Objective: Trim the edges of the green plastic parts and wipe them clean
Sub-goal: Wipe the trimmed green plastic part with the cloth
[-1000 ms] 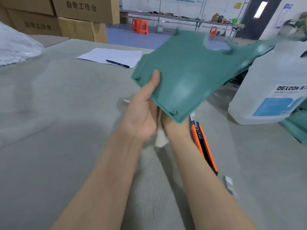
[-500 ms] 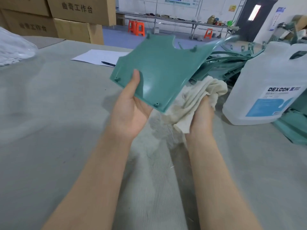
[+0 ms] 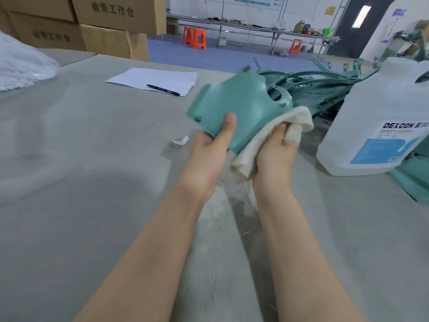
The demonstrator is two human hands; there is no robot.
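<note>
Grey felt covers the wide work table (image 3: 69,159) that fills most of the frame, with cardboard boxes (image 3: 104,40) stacked at the upper left and orange stools (image 3: 195,38) on the blue floor beyond. Just above the centre, the left hand (image 3: 206,154) grips the green plastic part (image 3: 239,105) by its lower left corner. The thumb lies flat up the near face, and the other fingers are hidden behind the part. The part is held clear of the table, tilted up and away to the right of that hand.

The right hand (image 3: 276,156), just right of centre, has its fingers curled round a bunched cream cloth (image 3: 248,156). The cloth presses against the part's lower right edge and hangs down between the two wrists.

Behind the part, at the upper right, lies a pile of green parts (image 3: 325,84). A large translucent jug (image 3: 376,117) with a blue and white label stands at the right edge, near the right hand. Left of the part, a sheet of paper (image 3: 148,77) with a black pen (image 3: 162,89) on it rests further back, and a small paper scrap (image 3: 181,141) lies near the left hand.
</note>
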